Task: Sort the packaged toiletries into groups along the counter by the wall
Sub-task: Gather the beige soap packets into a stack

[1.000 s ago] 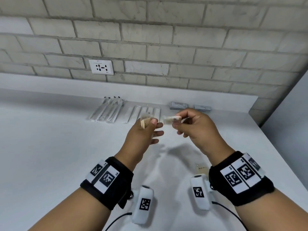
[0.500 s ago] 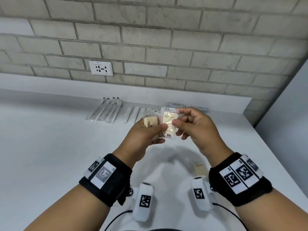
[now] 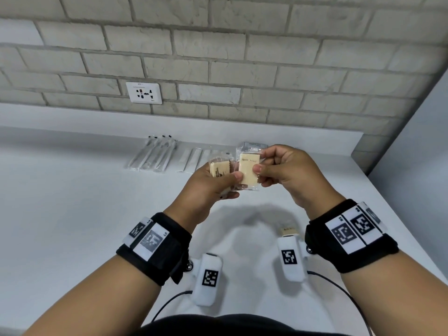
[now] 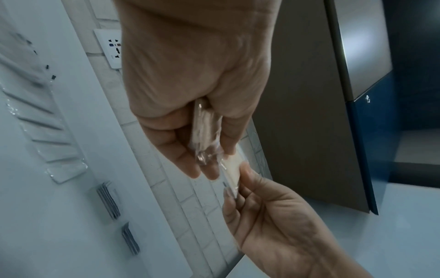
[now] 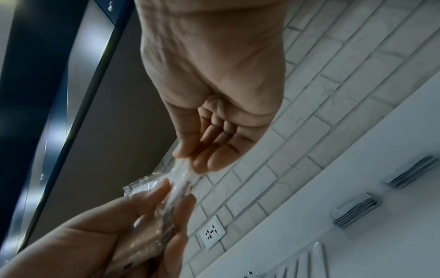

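Above the white counter (image 3: 72, 214) I hold two cream soap bars in clear wrappers side by side. My left hand (image 3: 228, 180) grips one wrapped soap (image 3: 219, 169), its thumb reaching the edge of the other. My right hand (image 3: 260, 163) pinches the second wrapped soap (image 3: 248, 172) between thumb and fingers. In the left wrist view the left hand (image 4: 207, 169) clamps its soap (image 4: 205, 135) edge-on. From the right wrist, the right hand (image 5: 190, 161) pinches crinkled wrapper (image 5: 181, 178). A third soap (image 3: 288, 230) lies on the counter by my right wrist.
Along the wall lie groups: packaged toothbrushes (image 3: 155, 154), white flat sachets (image 3: 191, 160) and grey packets (image 3: 254, 144) behind my hands. A wall socket (image 3: 144, 92) sits above. The counter ends at a grey side panel (image 3: 412, 166) on the right.
The right hand has turned its soap from edge-on to face-up and brought it beside the left hand's soap. Both hands have drawn closer together.
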`<state>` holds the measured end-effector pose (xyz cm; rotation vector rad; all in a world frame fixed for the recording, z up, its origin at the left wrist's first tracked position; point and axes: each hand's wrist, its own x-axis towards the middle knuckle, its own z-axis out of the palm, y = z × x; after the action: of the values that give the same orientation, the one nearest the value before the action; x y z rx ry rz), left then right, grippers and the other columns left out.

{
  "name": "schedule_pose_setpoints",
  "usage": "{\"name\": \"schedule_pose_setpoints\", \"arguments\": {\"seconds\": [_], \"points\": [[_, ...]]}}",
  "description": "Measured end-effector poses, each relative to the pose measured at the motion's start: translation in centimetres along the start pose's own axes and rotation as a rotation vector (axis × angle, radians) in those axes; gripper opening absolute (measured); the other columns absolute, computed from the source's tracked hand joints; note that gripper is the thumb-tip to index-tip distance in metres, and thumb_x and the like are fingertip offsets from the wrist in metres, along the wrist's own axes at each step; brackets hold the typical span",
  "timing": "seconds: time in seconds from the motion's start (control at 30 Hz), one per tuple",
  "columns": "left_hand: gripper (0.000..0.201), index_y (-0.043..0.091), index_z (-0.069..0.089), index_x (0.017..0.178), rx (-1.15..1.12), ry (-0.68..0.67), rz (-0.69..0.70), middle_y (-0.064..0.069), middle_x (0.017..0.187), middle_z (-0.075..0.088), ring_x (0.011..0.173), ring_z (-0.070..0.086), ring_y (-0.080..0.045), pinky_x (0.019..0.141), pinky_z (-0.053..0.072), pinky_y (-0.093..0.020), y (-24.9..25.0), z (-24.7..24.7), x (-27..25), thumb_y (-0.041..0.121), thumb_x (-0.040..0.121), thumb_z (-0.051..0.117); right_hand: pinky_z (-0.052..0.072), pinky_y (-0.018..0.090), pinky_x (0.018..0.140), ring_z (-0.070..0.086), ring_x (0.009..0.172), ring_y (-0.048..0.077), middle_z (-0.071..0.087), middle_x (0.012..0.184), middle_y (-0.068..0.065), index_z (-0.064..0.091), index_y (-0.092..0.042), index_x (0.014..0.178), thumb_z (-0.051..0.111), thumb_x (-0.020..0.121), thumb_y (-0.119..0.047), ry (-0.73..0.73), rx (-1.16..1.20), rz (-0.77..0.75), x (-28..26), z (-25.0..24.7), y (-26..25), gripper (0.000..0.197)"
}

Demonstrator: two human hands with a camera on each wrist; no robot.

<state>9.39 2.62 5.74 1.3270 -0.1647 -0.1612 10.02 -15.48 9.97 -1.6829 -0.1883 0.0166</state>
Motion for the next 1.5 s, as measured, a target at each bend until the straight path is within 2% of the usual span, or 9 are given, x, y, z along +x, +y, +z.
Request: {"name": "schedule_pose_setpoints", "arguments": {"seconds": [0.2, 0.37, 0.5, 0.63, 0.77, 0.87, 1.03, 1.3, 1.5], "points": [[0.011, 0.015, 0.06, 0.1, 0.031, 0.026, -0.119, -0.004, 0.088, 0.067, 0.08, 0.069, -0.021, 0.071, 0.056, -0.032, -1.0, -0.1, 0.2, 0.021, 0.092, 0.063, 0.054, 0.027, 0.051, 0.062, 0.05, 0.017, 0.065, 0.057, 0.006, 0.061, -0.007, 0.076, 0.073, 0.079, -0.001, -0.024, -0.147, 0.185, 0.0, -1.7, 1.5, 0.014], [0.014, 0.009, 0.057, 0.108, -0.16, 0.109, -0.261, -0.011, 0.105, 0.064, 0.088, 0.07, -0.029, 0.072, 0.061, -0.036, -1.9, -1.1, 0.5, 0.012, 0.096, 0.051, 0.052, 0.027, 0.049, 0.06, 0.047, 0.02, 0.064, 0.053, 0.008, 0.06, -0.005, 0.078, 0.074, 0.077, 0.003, -0.149, -0.469, 0.515, -1.0, -6.5, 5.0, 0.015], [0.023, 0.006, 0.054, 0.118, -0.269, 0.012, -0.23, -0.014, 0.118, 0.065, 0.103, 0.066, -0.032, 0.085, 0.056, -0.043, -1.7, -1.3, 0.3, 0.003, 0.096, 0.046, 0.052, 0.031, 0.055, 0.06, 0.051, 0.024, 0.064, 0.061, 0.013, 0.062, -0.003, 0.077, 0.072, 0.08, -0.003, -0.174, -0.822, 0.723, -1.7, -6.8, 8.5, 0.01], [0.028, 0.007, 0.054, 0.122, -0.189, -0.012, -0.161, -0.011, 0.111, 0.07, 0.097, 0.069, -0.026, 0.083, 0.058, -0.038, -1.2, -0.8, 0.5, 0.005, 0.094, 0.054, 0.057, 0.034, 0.067, 0.064, 0.055, 0.024, 0.073, 0.07, 0.01, 0.068, -0.002, 0.083, 0.072, 0.078, -0.031, -0.192, -1.223, 0.621, -1.5, -5.8, 8.0, 0.03], [0.032, 0.004, 0.058, 0.118, -0.105, 0.054, -0.115, -0.005, 0.092, 0.072, 0.082, 0.07, -0.021, 0.066, 0.058, -0.028, -0.8, -0.2, 0.8, 0.003, 0.087, 0.064, 0.053, 0.03, 0.055, 0.065, 0.056, 0.02, 0.072, 0.071, 0.007, 0.066, -0.009, 0.082, 0.072, 0.083, -0.03, -0.022, -0.623, 0.303, -0.9, -3.5, 3.9, 0.022], [0.04, -0.001, 0.057, 0.122, -0.04, 0.039, -0.094, -0.009, 0.096, 0.071, 0.084, 0.07, -0.022, 0.07, 0.057, -0.029, -0.6, 0.3, 0.7, 0.006, 0.084, 0.068, 0.048, 0.024, 0.049, 0.063, 0.055, 0.016, 0.071, 0.071, 0.003, 0.068, -0.01, 0.085, 0.074, 0.082, -0.023, -0.077, -0.285, 0.163, -0.7, -0.9, 1.4, 0.015], [0.028, 0.001, 0.06, 0.116, -0.062, 0.007, -0.075, -0.011, 0.097, 0.07, 0.086, 0.069, -0.021, 0.068, 0.058, -0.028, 0.1, 0.1, 0.3, 0.012, 0.09, 0.063, 0.047, 0.026, 0.049, 0.062, 0.053, 0.017, 0.065, 0.07, 0.005, 0.06, -0.008, 0.076, 0.073, 0.082, -0.012, -0.017, -0.146, 0.122, -0.1, 0.9, 1.0, 0.015], [0.01, 0.012, 0.061, 0.091, -0.016, 0.104, -0.05, -0.006, 0.081, 0.066, 0.061, 0.067, -0.01, 0.059, 0.054, -0.022, 0.3, -0.7, 0.0, 0.004, 0.087, 0.066, 0.051, 0.024, 0.044, 0.063, 0.048, 0.02, 0.061, 0.06, 0.001, 0.066, -0.009, 0.076, 0.07, 0.085, -0.009, 0.007, 0.022, 0.117, -0.3, 1.4, 1.3, 0.01], [0.007, 0.013, 0.062, 0.09, 0.009, 0.09, -0.039, -0.001, 0.077, 0.064, 0.066, 0.065, -0.013, 0.06, 0.053, -0.024, 0.1, -0.5, -0.1, 0.008, 0.088, 0.066, 0.043, 0.023, 0.042, 0.061, 0.044, 0.019, 0.059, 0.064, 0.001, 0.063, -0.014, 0.079, 0.07, 0.084, -0.008, 0.008, 0.023, 0.093, -0.6, 1.3, 1.5, 0.011]]}}
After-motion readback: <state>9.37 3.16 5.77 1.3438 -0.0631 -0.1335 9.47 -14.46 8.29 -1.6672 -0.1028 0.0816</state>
